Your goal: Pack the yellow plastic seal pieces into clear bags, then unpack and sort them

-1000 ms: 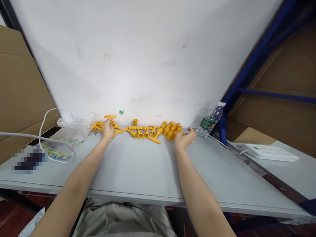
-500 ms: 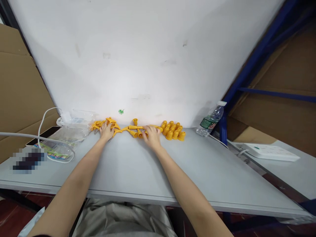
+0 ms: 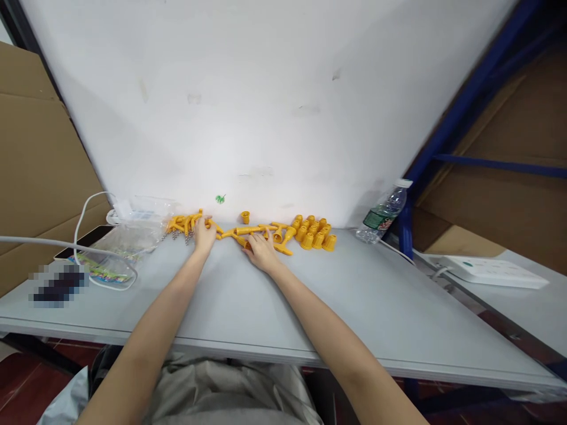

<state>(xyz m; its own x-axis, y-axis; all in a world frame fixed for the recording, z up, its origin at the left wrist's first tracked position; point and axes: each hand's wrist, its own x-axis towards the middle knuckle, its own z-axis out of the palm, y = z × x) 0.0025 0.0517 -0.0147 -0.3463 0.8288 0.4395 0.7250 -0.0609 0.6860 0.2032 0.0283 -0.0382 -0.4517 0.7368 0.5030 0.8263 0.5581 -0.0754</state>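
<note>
A row of yellow plastic pieces lies along the table's back edge by the white wall. My left hand [image 3: 204, 236] is closed on one of the long yellow pieces [image 3: 188, 224] at the left end of the row, where small metal chains hang off them. Beside it, my right hand [image 3: 262, 252] rests on the yellow funnel-shaped pieces [image 3: 254, 231] in the middle, fingers pinched on one. To the right stands a tight cluster of several small yellow cups [image 3: 314, 234]. A single yellow cup [image 3: 245, 216] stands apart by the wall.
Clear plastic bags [image 3: 128, 236] and a white cable [image 3: 86, 209] lie at the left, by a dark tablet [image 3: 80, 237]. A water bottle [image 3: 384, 213] leans at the right by a blue post. A white power strip [image 3: 489, 271] lies on the neighbouring table. The grey table [image 3: 283, 301] has cardboard to its left.
My right hand has moved left from the cup cluster to the funnel pieces in the middle. My left hand has shifted slightly right along the long pieces.
</note>
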